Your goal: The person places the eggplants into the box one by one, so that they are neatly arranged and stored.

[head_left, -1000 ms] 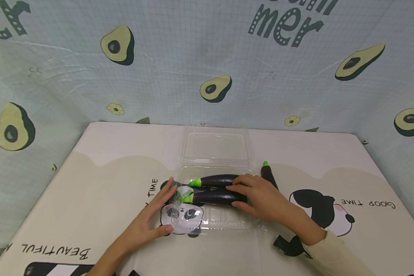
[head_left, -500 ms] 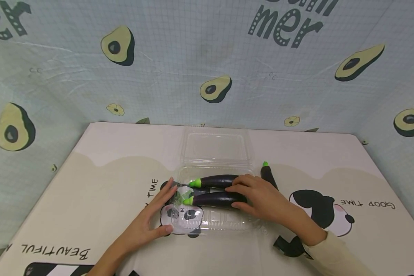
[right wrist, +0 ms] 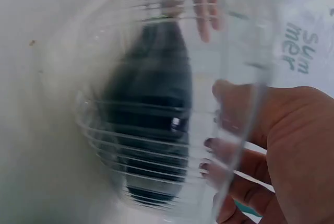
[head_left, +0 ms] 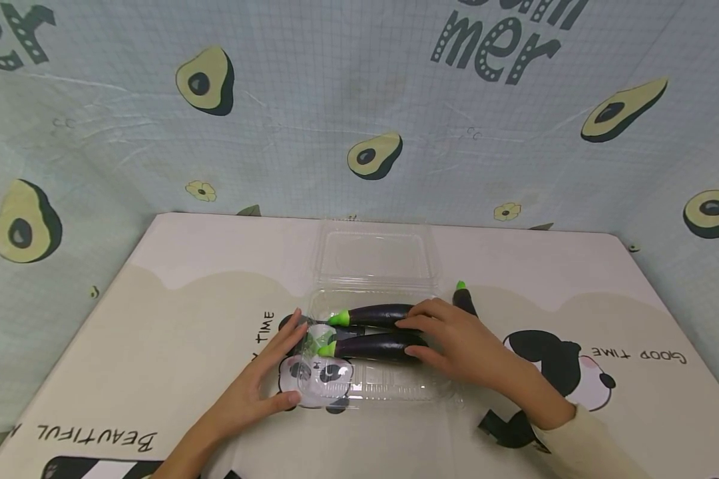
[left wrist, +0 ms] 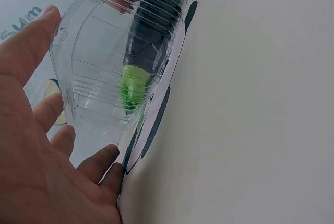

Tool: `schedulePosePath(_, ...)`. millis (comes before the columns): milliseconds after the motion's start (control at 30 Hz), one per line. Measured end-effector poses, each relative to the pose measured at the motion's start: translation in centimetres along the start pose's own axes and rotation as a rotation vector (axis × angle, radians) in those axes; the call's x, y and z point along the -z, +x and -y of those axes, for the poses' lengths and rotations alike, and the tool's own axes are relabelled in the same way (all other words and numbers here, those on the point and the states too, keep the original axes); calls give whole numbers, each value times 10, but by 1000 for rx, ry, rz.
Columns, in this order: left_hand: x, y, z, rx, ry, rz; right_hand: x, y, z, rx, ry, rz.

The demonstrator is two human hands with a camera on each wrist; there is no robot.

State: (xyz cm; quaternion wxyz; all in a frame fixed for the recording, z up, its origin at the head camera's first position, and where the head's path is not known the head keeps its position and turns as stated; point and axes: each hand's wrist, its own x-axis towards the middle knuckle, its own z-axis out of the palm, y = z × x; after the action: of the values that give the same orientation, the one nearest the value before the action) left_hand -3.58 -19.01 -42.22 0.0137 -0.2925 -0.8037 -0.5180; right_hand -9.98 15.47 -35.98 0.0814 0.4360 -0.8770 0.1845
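A clear plastic clamshell container (head_left: 389, 392) lies with its lid (head_left: 377, 253) folded back. Inside are two dark eggplants with bright green stems: a rear eggplant (head_left: 374, 315) and a front eggplant (head_left: 368, 346), side by side. My left hand (head_left: 254, 386) has its fingers spread and touches the container's left side, as the left wrist view shows too. My right hand (head_left: 461, 346) is over the container's right end, beside the eggplants' right ends; its fingers look relaxed and apart from the near eggplant (right wrist: 151, 114) in the right wrist view.
Another eggplant (head_left: 465, 301) lies on the table right of the container, partly hidden by the right hand. The table (head_left: 174, 332) carries a printed cover with pandas and lettering. A curtain (head_left: 299, 100) printed with avocados stands behind it.
My right hand has shifted slightly right, away from the front eggplant's end, covering more of the eggplant outside. The left hand and container stay in place.
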Motion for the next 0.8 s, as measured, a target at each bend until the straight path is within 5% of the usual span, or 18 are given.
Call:
schedulePosePath(367,0,0,1,40,15,15,12,-13,-7,-31,84,-190)
schedulePosePath(800,1,0,0,31,23,11,21,-37,-14,-138,131,-278)
